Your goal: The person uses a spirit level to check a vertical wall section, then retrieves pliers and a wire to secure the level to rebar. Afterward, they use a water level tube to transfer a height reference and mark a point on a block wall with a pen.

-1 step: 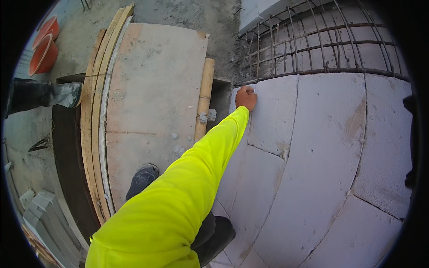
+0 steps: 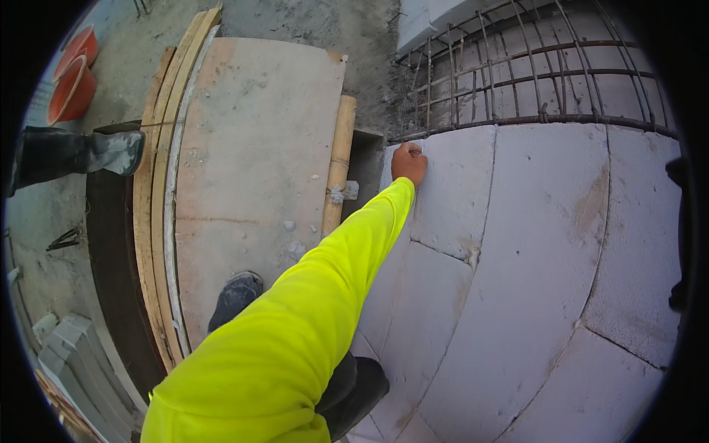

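My left arm, in a bright yellow sleeve, reaches across from the lower left. At its end my left hand [image 2: 410, 163] is closed, resting at the far left corner of the white foam-like blocks [image 2: 543, 244], next to a seam. Whatever its fingers pinch, if anything, is hidden or too small to make out. Just beyond the hand, the dark steel reinforcing bars [image 2: 543, 117] run along the blocks' far edge. My right hand does not show.
A dusty board [image 2: 255, 140] lies to the left, with a bamboo pole [image 2: 340, 144] along its right edge and a dark gap beside it. Timber strips [image 2: 156, 199] border it. Another person's boot [image 2: 111, 153] stands beyond them. Orange buckets [image 2: 72, 92] sit far left.
The other person's boot has shifted slightly to the right. My left hand stays at the same block corner, still closed.
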### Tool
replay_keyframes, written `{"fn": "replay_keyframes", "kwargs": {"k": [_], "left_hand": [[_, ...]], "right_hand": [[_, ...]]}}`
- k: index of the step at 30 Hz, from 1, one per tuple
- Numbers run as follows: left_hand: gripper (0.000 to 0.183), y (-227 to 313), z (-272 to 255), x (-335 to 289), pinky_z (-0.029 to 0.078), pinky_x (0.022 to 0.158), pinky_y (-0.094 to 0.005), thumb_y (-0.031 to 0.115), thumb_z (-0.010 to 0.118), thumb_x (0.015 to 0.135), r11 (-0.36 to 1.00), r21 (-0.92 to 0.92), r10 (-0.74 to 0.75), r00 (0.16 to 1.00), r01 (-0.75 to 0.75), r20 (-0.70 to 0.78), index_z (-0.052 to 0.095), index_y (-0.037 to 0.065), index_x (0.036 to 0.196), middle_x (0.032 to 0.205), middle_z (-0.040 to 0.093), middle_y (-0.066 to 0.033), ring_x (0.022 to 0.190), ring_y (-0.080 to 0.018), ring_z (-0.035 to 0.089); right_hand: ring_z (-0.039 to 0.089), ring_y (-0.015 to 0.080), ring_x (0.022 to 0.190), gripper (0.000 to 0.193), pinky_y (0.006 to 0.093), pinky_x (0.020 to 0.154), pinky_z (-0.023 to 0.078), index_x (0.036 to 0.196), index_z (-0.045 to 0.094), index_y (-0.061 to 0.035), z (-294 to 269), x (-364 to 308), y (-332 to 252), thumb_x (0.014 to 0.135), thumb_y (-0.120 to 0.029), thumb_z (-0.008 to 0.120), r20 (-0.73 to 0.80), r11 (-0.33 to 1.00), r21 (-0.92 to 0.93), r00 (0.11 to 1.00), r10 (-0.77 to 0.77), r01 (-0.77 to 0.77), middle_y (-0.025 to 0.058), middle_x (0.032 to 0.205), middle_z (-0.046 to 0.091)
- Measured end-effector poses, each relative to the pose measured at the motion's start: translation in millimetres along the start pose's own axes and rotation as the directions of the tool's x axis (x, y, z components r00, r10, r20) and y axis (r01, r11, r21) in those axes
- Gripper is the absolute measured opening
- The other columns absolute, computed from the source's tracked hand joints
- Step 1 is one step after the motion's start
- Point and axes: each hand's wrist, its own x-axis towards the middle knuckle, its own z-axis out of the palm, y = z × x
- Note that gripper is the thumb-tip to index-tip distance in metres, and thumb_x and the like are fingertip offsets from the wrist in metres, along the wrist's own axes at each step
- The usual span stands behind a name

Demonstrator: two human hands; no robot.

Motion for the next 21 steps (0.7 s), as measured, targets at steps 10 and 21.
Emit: {"fn": "replay_keyframes", "kwargs": {"k": [10,21], "left_hand": [[0.024,-0.1,-3.7,19.1,0.051,0.085,-0.0355,0.01,0.061,0.076,1.0,0.0,-0.013,0.944,0.013,0.329,0.07,0.003,0.097,0.095,0.07,-0.0152,0.094,-0.0295,0.067],[0.041,-11.2,-19.0,-4.3,0.049,0.094,-0.0349,0.004,0.063,0.078,0.995,-0.013,0.097,0.989,-0.097,0.108,0.07,0.011,0.118,0.118,0.063,-0.0118,0.105,-0.0259,0.062]], "right_hand": [[0.058,0.0153,0.08,0.042,0.0458,0.08,0.047,0.124,0.05,-0.0163,23.6,8.5,-2.8,0.096,-0.046,0.057,-0.004,0.997,-0.054,0.998,-0.056,0.055,0.0076,0.093,0.065],[0.055,0.0155,0.074,0.035,0.0426,0.073,0.044,0.117,0.05,-0.0138,26.6,9.2,-7.6,0.098,-0.043,0.054,-0.013,0.99,-0.1,0.995,-0.098,0.097,0.0076,0.087,0.062]]}}
